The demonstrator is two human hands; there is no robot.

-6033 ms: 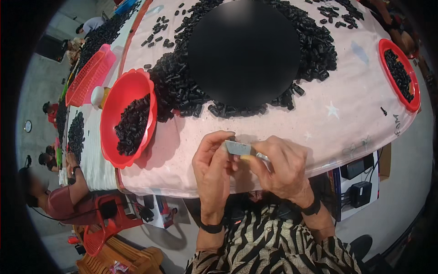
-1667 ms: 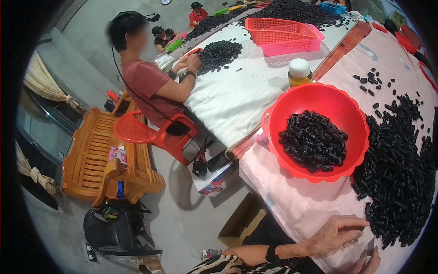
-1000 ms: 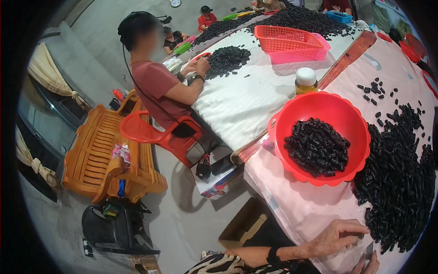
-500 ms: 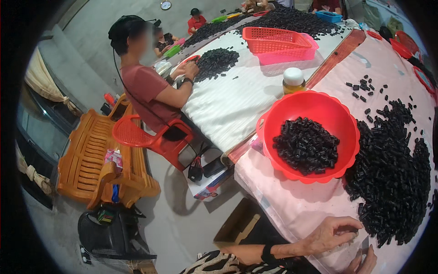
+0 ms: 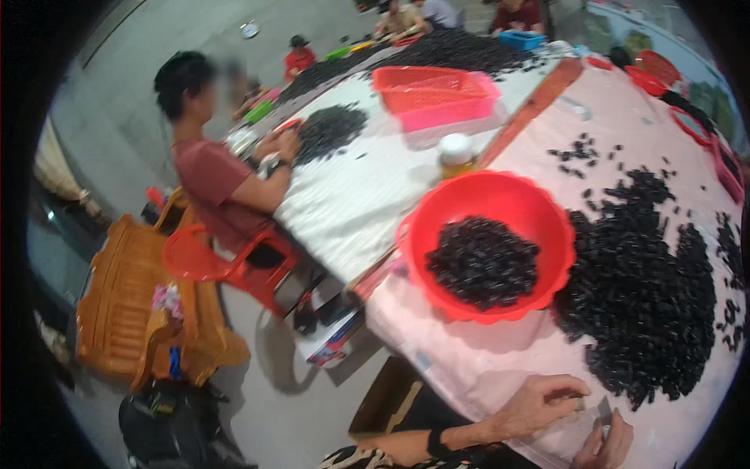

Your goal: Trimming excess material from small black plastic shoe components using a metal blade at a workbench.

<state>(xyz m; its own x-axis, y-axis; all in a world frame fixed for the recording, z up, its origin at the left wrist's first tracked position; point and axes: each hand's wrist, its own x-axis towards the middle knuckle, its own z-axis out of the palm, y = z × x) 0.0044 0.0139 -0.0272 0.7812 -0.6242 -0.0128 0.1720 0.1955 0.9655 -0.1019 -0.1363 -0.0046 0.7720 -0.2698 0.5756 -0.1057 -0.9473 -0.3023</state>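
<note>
My left hand (image 5: 539, 402) is closed in a pinch over the pink cloth (image 5: 476, 367), at the near edge of the table. What its fingertips hold, if anything, is too small and blurred to name. Just right of it, my right hand (image 5: 608, 444) grips a small flat grey blade (image 5: 604, 409) that points up between the two hands. Beyond them spreads a large heap of short black pieces (image 5: 641, 297). A red scalloped bowl (image 5: 547, 211) with more black pieces (image 5: 483, 262) stands to the left of the heap.
A white-lidded jar (image 5: 455, 155) stands behind the bowl. Farther back are a pink basket (image 5: 445, 117) and a red one. At the left a person (image 5: 223, 172) on a red chair (image 5: 195, 254) handles another black heap (image 5: 332, 131). A wooden bench (image 5: 129, 297) is beyond the floor gap.
The whole view has shifted, so the bowl and heap sit farther left in it. My right hand and the blade have come more fully into view. My left hand stays in its pinch.
</note>
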